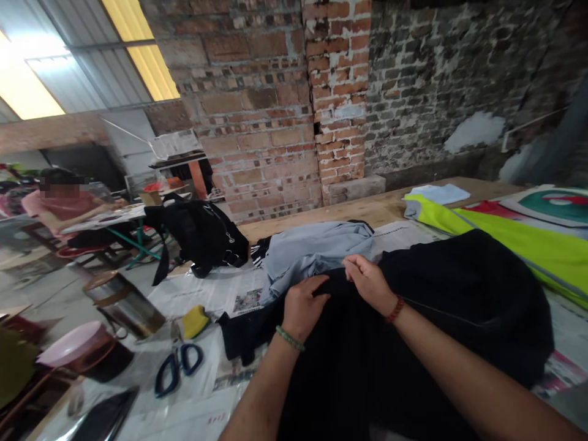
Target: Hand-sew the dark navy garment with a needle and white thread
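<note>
A large black garment (340, 355) spreads over the newspaper-covered table in front of me, with a bunched dark part out to the right. Its top edge lies between my hands. My left hand (304, 306), wearing a green bead bracelet, grips the cloth near that edge, thumb and fingers closing on it. My right hand (371, 285), with a red bead bracelet, is curled in a pinch at the same edge, a short way to the right; its fingertips are partly hidden. A light grey garment (316, 245) with black-and-white striped trim lies just beyond both hands.
At left are scissors (177, 367), a yellow sponge (195, 321), a steel flask (126, 303), a pot with a pink lid (76, 343) and a dark flat phone-like object (105, 416). Behind them sits a black bag (199, 233). A neon vest (514, 239) lies right. A person (64, 208) sits farther off.
</note>
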{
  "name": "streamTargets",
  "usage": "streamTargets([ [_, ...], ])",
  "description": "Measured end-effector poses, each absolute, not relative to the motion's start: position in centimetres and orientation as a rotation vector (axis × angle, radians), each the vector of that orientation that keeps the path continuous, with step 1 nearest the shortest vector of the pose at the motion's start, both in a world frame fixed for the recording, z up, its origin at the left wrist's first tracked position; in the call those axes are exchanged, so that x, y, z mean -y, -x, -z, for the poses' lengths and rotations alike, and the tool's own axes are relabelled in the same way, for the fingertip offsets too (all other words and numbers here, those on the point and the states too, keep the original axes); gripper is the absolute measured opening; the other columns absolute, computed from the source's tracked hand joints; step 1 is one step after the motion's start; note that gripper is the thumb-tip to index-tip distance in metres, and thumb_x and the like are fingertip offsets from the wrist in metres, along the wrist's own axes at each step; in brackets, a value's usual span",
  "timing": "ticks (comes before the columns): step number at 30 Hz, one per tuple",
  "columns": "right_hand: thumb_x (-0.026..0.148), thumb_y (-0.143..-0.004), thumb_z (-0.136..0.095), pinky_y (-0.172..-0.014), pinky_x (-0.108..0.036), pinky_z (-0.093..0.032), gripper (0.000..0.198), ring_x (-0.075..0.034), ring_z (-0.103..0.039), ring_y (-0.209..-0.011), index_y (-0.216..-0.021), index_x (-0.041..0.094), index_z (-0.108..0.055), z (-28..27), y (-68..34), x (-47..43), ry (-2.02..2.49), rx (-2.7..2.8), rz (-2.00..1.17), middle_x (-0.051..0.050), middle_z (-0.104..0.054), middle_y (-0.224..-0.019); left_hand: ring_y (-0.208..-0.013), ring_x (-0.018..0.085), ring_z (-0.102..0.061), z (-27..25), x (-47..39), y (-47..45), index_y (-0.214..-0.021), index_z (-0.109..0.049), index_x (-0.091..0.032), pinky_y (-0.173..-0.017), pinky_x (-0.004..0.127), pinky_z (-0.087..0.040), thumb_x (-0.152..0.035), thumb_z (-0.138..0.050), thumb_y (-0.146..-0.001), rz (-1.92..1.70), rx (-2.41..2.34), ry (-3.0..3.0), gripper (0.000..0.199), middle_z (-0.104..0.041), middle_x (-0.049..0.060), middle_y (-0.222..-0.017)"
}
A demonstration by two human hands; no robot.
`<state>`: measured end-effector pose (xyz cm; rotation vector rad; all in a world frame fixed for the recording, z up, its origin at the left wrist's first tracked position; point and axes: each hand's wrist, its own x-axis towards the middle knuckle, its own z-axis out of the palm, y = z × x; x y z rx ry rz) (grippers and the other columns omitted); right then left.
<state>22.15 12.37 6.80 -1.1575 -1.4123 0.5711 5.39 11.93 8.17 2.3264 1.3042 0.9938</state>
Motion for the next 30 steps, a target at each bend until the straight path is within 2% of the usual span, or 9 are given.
streamTargets([
  [4, 0.036, -0.082, -0.038, -0.055, -0.02, -0.037, 0.024, -0.01, -0.045, -0.052, -0.069, 0.019, -0.048, -7.1, -18.9, -15.2, 1.083, 1.411, -0.622, 0.003, -0.046, -0.054, -0.082, 0.025, -0.061, -10.0, -12.5, -3.1, -0.117, -0.051, -0.031, -0.072, 0.036, -0.046, -0.024, -0.062, -0.068, -0.687, -1.723, -2.498, 0.051, -0.066, 0.005, -0.092],
  [7, 0.035, -0.082, -0.039, -0.055, -0.021, -0.036, 0.024, -0.01, -0.045, -0.051, -0.067, 0.019, -0.048, -5.7, -17.4, -16.9, 1.092, 1.411, -0.647, 0.004, -0.046, -0.053, -0.075, 0.024, -0.061, -8.2, -12.9, -3.0, -0.107, -0.059, -0.028, -0.066, 0.034, -0.046, -0.021, -0.056, -0.072, -0.558, -1.893, -2.457, 0.035, -0.065, 0.007, -0.084],
  [9, 0.036, -0.081, -0.039, -0.055, -0.021, -0.037, 0.024, -0.01, -0.045, -0.052, -0.067, 0.018, -0.048, -4.3, -16.9, -17.6, 1.111, 1.381, -0.671, 0.004, -0.046, -0.053, -0.082, 0.022, -0.059, -6.0, -13.4, -3.5, -0.099, -0.063, -0.025, -0.07, 0.033, -0.046, -0.012, -0.05, -0.074, -0.732, -1.826, -2.44, 0.032, -0.062, 0.007, -0.09],
  [11, 0.038, -0.081, -0.039, -0.054, -0.021, -0.038, 0.025, -0.01, -0.046, -0.052, -0.07, 0.018, -0.049, -3.0, -16.9, -18.0, 1.122, 1.336, -0.697, 0.003, -0.046, -0.053, -0.089, 0.018, -0.057, -4.0, -13.8, -4.0, -0.103, -0.061, -0.024, -0.077, 0.031, -0.046, -0.003, -0.043, -0.072, -0.987, -1.579, -2.375, 0.042, -0.059, 0.007, -0.099],
  [13, 0.041, -0.081, -0.039, -0.051, -0.021, -0.038, 0.027, -0.01, -0.045, -0.049, -0.072, 0.018, -0.05, -2.1, -17.1, -18.2, 1.116, 1.282, -0.743, 0.003, -0.046, -0.053, -0.088, 0.016, -0.057, -2.5, -14.1, -4.2, -0.098, -0.064, -0.023, -0.078, 0.03, -0.047, -0.002, -0.044, -0.071, -1.119, -1.304, -2.25, 0.04, -0.06, 0.005, -0.097],
  [16, 0.044, -0.081, -0.039, -0.045, -0.02, -0.037, 0.03, -0.009, -0.044, -0.044, -0.076, 0.017, -0.051, -1.7, -17.9, -18.0, 1.088, 1.159, -0.811, 0.004, -0.046, -0.054, -0.077, 0.016, -0.059, -1.9, -14.5, -3.7, -0.086, -0.067, -0.022, -0.072, 0.029, -0.049, -0.004, -0.051, -0.067, -1.136, -1.159, -2.028, 0.031, -0.062, 0.003, -0.082],
  [21, 0.043, -0.08, -0.044, -0.051, -0.021, -0.039, 0.031, -0.011, -0.049, -0.054, -0.088, 0.016, -0.056, -3.1, -19.8, -16.4, 1.058, 1.104, -0.766, 0.001, -0.052, -0.06, -0.071, 0.016, -0.058, -2.6, -14.8, -2.7, -0.069, -0.069, -0.019, -0.069, 0.028, -0.048, -0.014, -0.057, -0.065, -1.159, -1.185, -1.849, 0.014, -0.059, 0.002, -0.075],
  [26, 0.04, -0.08, -0.046, -0.049, -0.021, -0.037, 0.028, -0.009, -0.044, -0.047, -0.089, 0.018, -0.06, -5.4, -20.5, -13.6, 1.112, 1.4, -0.75, 0.001, -0.051, -0.057, -0.083, 0.016, -0.056, -3.1, -14.9, -2.0, -0.082, -0.067, -0.022, -0.077, 0.03, -0.045, -0.006, -0.052, -0.06, -1.21, -1.183, -1.861, 0.032, -0.06, 0.002, -0.086],
  [30, 0.034, -0.081, -0.044, -0.049, -0.019, -0.035, 0.022, -0.009, -0.046, -0.051, -0.081, 0.021, -0.062, -5.2, -19.7, -10.8, 1.161, 1.742, -0.863, 0.002, -0.054, -0.06, -0.08, 0.016, -0.056, -3.5, -14.8, -1.6, -0.071, -0.067, -0.02, -0.075, 0.028, -0.045, -0.005, -0.049, -0.059, -1.177, -1.122, -1.839, 0.027, -0.059, 0.002, -0.081],
])
